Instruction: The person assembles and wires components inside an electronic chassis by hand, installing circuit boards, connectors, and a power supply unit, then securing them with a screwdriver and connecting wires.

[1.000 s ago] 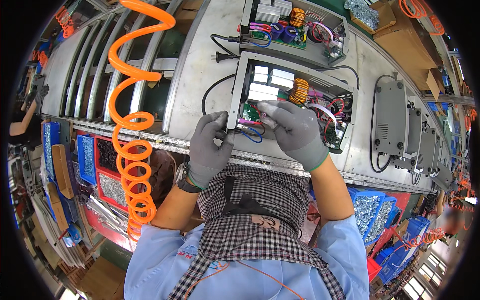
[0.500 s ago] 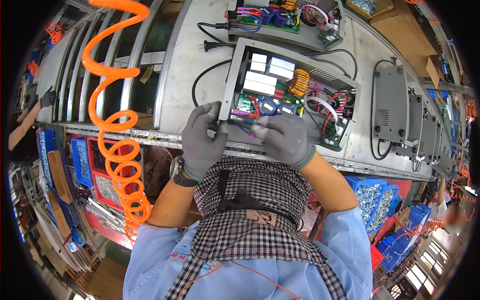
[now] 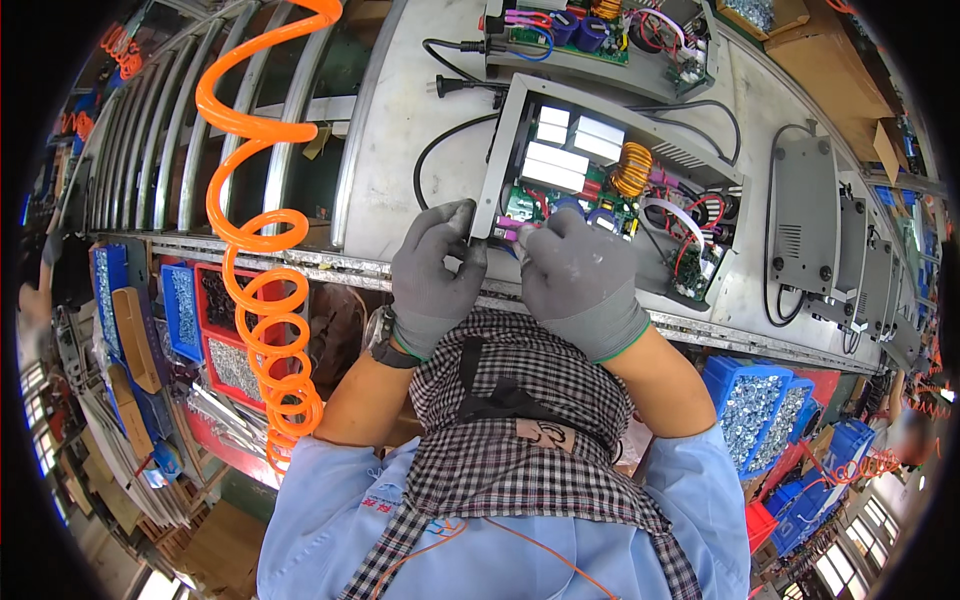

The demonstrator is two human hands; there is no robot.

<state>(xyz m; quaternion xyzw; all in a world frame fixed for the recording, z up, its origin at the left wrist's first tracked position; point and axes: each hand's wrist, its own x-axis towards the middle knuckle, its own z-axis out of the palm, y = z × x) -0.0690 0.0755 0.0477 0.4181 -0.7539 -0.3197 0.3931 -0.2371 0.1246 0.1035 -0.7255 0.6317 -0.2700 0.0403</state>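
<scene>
In front of me lies an open grey metal case (image 3: 501,150) with a green circuit board inside. White blocks (image 3: 556,168), a copper-wound coil (image 3: 631,170) and blue capacitors (image 3: 600,217) sit on the board. My left hand (image 3: 432,285), in a grey glove, is closed at the near left corner of the case, thumb and fingers about its end wall. Just inside that wall, my gloved right hand (image 3: 585,285) pinches at a wire with a purple sleeve (image 3: 512,223). Its fingertips partly hide the wire's end.
A second open case (image 3: 660,62) lies beyond the first. Closed grey cases (image 3: 804,210) with black cords line the right. An orange coiled hose (image 3: 262,235) hangs at left, before metal rollers (image 3: 290,130). Bins of screws (image 3: 748,405) stand below the bench edge.
My right hand has moved a little left and away from me, closer to the end wall of the case. My left hand stays at the corner. The whole view has shifted slightly.
</scene>
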